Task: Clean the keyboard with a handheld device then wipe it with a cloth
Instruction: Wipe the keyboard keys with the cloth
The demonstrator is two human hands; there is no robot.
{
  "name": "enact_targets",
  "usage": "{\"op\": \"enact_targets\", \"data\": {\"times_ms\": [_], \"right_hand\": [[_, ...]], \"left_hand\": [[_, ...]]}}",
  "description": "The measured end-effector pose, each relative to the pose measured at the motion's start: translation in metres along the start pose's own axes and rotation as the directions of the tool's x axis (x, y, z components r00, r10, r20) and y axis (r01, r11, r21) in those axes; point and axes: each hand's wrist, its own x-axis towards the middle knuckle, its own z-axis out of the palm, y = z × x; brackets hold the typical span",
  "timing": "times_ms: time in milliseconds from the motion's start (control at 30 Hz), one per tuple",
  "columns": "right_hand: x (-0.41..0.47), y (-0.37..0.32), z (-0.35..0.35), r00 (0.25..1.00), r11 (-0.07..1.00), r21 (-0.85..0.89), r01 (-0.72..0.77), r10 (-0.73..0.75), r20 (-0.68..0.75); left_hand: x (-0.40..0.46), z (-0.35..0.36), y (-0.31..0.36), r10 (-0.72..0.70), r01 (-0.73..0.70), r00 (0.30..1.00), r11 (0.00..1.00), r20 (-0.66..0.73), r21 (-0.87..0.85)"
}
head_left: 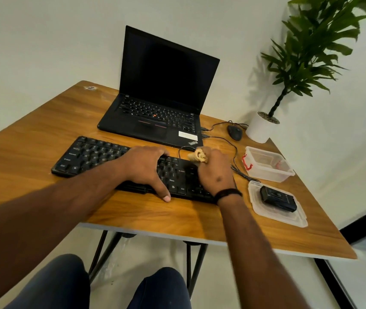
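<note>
A black keyboard [101,157] lies on a wooden table [32,134], near the front edge and just in front of an open laptop [159,97] whose screen is dark. The keyboard's long axis runs from the left, farther from the person, to the right, nearer the person, so it sits at a slant to the table's front edge. Its key rows face up, with the Ctrl and Shift keys along the near side.

The left hand [144,168] lies flat on the middle of the keyboard, fingers spread over the keys and the thumb reaching past the near edge onto the wood. The right hand [216,172] is above the keyboard's right end, closed around a bunched pale yellow cloth [197,155]; the cloth sticks out past the fingers toward the laptop and sits at the keyboard's far edge. A dark band circles the right wrist.

To the right of the keyboard a clear lid [289,216] lies on the table with a black device [278,198] on it, its long axis slanting from left-far to right-near. Behind the lid stands a clear box [266,172] with a red clasp. A mouse [235,132] and a white potted plant [261,128] stand at the far right corner, with cables trailing from the laptop's side.
</note>
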Motion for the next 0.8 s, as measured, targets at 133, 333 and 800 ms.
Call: {"op": "enact_targets", "data": {"times_ms": [133, 333, 800], "right_hand": [[-0.025, -0.035, 0.054, 0.998, 0.997, 0.046, 0.057, -0.056, -0.024], [-0.040, 0.004, 0.002, 0.955, 0.978, 0.123, 0.168, -0.193, 0.225], [-0.045, -0.018, 0.031, 0.957, 0.958, 0.132, 0.255, -0.270, 0.104]], "left_hand": [[0.002, 0.001, 0.001, 0.033, -0.032, 0.999, 0.999, -0.024, 0.008], [0.002, -0.001, -0.002, 0.014, -0.014, 1.000, 1.000, 0.006, -0.012], [0.002, 0.001, 0.000, 0.051, -0.051, 0.999, 0.998, -0.010, 0.037]]}}
